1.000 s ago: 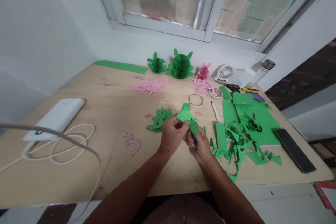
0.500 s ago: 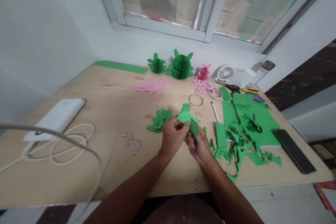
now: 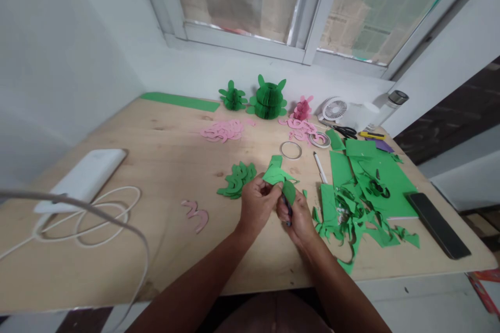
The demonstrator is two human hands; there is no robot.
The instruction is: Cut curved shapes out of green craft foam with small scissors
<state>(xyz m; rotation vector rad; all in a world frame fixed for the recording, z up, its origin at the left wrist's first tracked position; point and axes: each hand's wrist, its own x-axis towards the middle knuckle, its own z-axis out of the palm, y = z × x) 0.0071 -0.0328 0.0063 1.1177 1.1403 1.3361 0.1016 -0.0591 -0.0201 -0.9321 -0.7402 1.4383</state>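
My left hand (image 3: 258, 199) pinches a piece of green paper (image 3: 275, 171) near the table's middle. Right beside it, my right hand (image 3: 297, 213) is closed around a small dark-handled tool (image 3: 289, 214), largely hidden by the fingers and a rounded green flap; it looks like scissors. A pile of curved green cutouts (image 3: 236, 179) lies just left of my left hand. Farther left is a wavy pink cutout (image 3: 196, 214). Green scraps (image 3: 351, 213) are heaped to the right of my right hand.
Behind are pink cutouts (image 3: 223, 130), green paper figures (image 3: 268, 100), a pink figure (image 3: 302, 108) and a fan (image 3: 335, 109). A ring (image 3: 291, 150) and white pen (image 3: 320, 167) lie ahead. A phone (image 3: 437, 225) is right; a power bank (image 3: 84, 177) and cable are left.
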